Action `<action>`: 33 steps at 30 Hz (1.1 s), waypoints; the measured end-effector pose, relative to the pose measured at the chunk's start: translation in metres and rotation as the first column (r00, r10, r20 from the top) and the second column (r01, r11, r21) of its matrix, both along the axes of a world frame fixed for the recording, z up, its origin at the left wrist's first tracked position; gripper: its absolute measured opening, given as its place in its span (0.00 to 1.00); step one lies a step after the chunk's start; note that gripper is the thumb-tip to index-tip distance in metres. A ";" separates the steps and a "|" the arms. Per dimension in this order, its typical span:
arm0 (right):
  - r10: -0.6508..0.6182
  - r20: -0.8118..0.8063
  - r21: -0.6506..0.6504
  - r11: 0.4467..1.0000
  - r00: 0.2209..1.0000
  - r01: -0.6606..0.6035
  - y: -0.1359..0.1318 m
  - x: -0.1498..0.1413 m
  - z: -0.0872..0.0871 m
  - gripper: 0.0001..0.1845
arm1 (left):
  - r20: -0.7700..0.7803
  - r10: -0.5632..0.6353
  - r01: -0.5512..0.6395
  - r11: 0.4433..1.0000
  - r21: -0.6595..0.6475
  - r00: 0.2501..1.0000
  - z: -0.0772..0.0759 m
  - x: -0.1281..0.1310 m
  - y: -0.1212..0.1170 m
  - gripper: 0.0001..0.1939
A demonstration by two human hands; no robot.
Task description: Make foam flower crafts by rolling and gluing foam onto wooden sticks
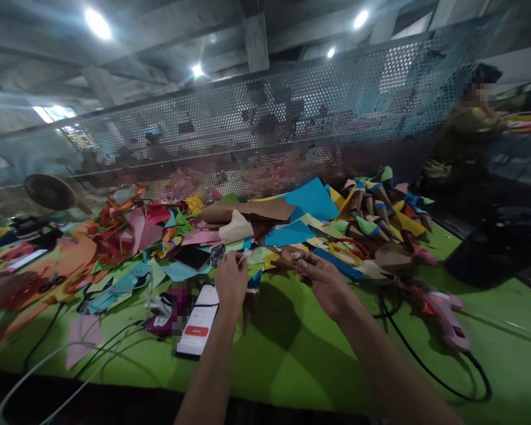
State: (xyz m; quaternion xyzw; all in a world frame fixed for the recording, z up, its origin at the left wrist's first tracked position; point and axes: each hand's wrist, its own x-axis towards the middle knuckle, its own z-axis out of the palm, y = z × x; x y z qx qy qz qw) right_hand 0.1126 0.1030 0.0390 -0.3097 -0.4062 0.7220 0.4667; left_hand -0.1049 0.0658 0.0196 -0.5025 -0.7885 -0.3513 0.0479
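Observation:
My left hand (230, 280) is closed in a pinch above the green table (287, 366), with a small pale bit showing at its fingertips. Just below those fingers hangs a small blue-and-brown paper piece (254, 280); I cannot tell whether the hand holds it. To the right, my right hand (325, 282) has thumb and fingers pressed together, a small whitish bit at the tips. Brown paper (284, 260) lies behind the gap between both hands. What either hand grips is too small and blurred to name.
A lit phone (199, 324) lies beside my left forearm. On the right are a pink glue gun (449, 319) with a black cord and several paper cones (374, 206). Coloured paper (314, 200) is heaped behind. Another person's hand (4, 295) is at the far left, near cables.

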 end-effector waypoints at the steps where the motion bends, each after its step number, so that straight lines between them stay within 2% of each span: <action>1: 0.011 -0.002 -0.002 1.000 1.000 -0.011 0.000 0.000 0.000 0.22 | -0.008 -0.007 0.007 1.000 -0.021 1.000 -0.002 -0.002 0.002 0.02; 5: 0.041 0.003 -0.007 0.999 0.999 -0.041 0.000 0.002 -0.001 0.21 | -0.037 -0.028 0.026 0.999 -0.042 0.999 -0.002 0.000 0.002 0.10; 7: 0.073 0.025 -0.013 0.997 0.997 -0.072 0.000 0.002 -0.001 0.23 | -0.021 -0.064 0.065 0.997 0.036 0.998 0.006 0.008 -0.001 0.12; 9: 0.117 0.044 -0.018 0.993 0.992 -0.116 -0.001 0.001 -0.002 0.26 | 0.052 -0.171 0.161 0.975 0.154 0.984 0.016 0.020 -0.005 0.11; 11: 0.150 0.045 -0.011 0.989 0.988 -0.149 -0.002 -0.001 -0.003 0.28 | 0.183 -0.333 0.288 0.929 0.234 0.925 0.025 0.036 -0.009 0.11; 14: 0.167 0.012 0.005 0.986 0.986 -0.167 -0.006 -0.003 -0.005 0.28 | 0.380 -0.455 0.370 0.887 0.276 0.805 0.032 0.056 -0.011 0.12; 18: 0.217 -0.041 -0.005 0.976 0.975 -0.218 -0.008 -0.004 -0.006 0.26 | 0.546 -0.478 0.330 0.876 0.351 0.688 0.027 0.066 -0.007 0.09; 23: 0.328 -0.026 0.034 0.944 0.944 -0.327 -0.007 -0.002 -0.003 0.30 | 0.718 -0.493 0.275 0.870 0.409 0.491 0.022 0.061 -0.004 0.09; 26: 0.347 -0.041 0.032 0.938 0.937 -0.346 -0.006 -0.001 0.000 0.31 | 0.779 -0.492 0.231 0.870 0.435 0.389 0.022 0.061 -0.005 0.10; 28: 0.330 -0.032 0.038 0.944 0.943 -0.329 -0.006 0.000 0.002 0.30 | 0.801 -0.471 0.175 0.882 0.438 0.368 0.021 0.061 -0.004 0.11; 33: 0.238 0.003 0.038 0.971 0.971 -0.238 -0.004 0.001 0.001 0.28 | 0.810 -0.417 0.067 0.900 0.430 0.412 0.013 0.058 -0.002 0.14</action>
